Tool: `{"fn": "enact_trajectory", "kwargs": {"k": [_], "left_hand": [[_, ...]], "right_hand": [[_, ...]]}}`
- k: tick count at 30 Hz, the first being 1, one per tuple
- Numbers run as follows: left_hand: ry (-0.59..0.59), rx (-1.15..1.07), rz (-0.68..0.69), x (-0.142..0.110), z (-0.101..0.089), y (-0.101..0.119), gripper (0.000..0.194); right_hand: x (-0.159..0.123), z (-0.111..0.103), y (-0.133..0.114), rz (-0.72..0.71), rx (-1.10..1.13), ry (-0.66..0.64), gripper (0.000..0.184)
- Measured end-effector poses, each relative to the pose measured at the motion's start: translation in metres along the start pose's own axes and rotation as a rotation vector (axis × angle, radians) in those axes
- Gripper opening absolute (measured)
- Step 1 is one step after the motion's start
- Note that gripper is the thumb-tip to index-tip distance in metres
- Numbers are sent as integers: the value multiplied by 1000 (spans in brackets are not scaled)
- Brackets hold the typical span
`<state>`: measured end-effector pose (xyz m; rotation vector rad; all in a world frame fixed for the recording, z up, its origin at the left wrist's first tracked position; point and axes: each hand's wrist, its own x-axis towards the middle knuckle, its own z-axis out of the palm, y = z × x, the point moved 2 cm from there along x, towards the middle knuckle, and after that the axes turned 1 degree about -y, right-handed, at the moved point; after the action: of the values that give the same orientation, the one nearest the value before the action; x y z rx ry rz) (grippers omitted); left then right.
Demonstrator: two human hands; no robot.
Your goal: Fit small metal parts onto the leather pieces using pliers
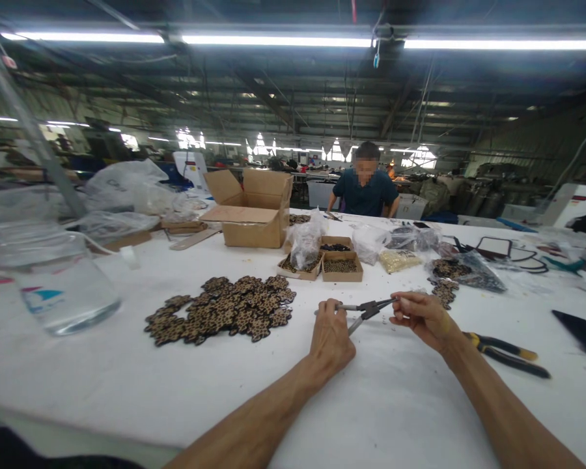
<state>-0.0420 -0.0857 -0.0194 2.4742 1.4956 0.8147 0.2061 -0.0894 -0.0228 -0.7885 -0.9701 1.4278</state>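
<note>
My left hand (331, 335) is closed round the grey handles of a pair of needle-nose pliers (370, 309), whose jaws point right. At the jaw tips my right hand (422, 317) pinches with thumb and fingers; what lies between them is too small to make out. Left of my hands lies a heap of leopard-print, dark-edged patches (229, 309). Beyond the pliers stand small cardboard boxes of tiny metal parts (340, 266). By my right wrist rests a second pair of pliers (508, 352) with black and yellow handles, partly hidden by the wrist.
An open cardboard box (251, 218) stands at the back, and a clear water jug (58, 280) at the left. Plastic bags (366, 242), more patches (444, 293) and a dark flat object (581, 332) lie around the white table (215, 391). Across it is another person (366, 192).
</note>
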Motion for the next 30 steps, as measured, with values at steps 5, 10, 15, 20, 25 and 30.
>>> {"fn": "enact_trajectory", "kwargs": {"k": [5,10,15,20,25,30], "left_hand": [[-16,33,-20,0,3,-3,40],[-11,-10,-6,-1,3,-2,41],[-20,-16,-22,0,4,-2,42],[-23,-11,-18,0,3,-3,43],[4,20,10,-2,5,-5,37],[23,13,28,-2,8,-6,36]], "right_hand": [[0,5,2,-75,-85,48,36],[1,4,5,-113,-109,79,41],[1,1,4,-125,-162,114,40],[0,2,1,-144,-185,102,36],[2,-2,4,-155,-201,117,37],[3,-5,5,-177,-275,114,43]]}}
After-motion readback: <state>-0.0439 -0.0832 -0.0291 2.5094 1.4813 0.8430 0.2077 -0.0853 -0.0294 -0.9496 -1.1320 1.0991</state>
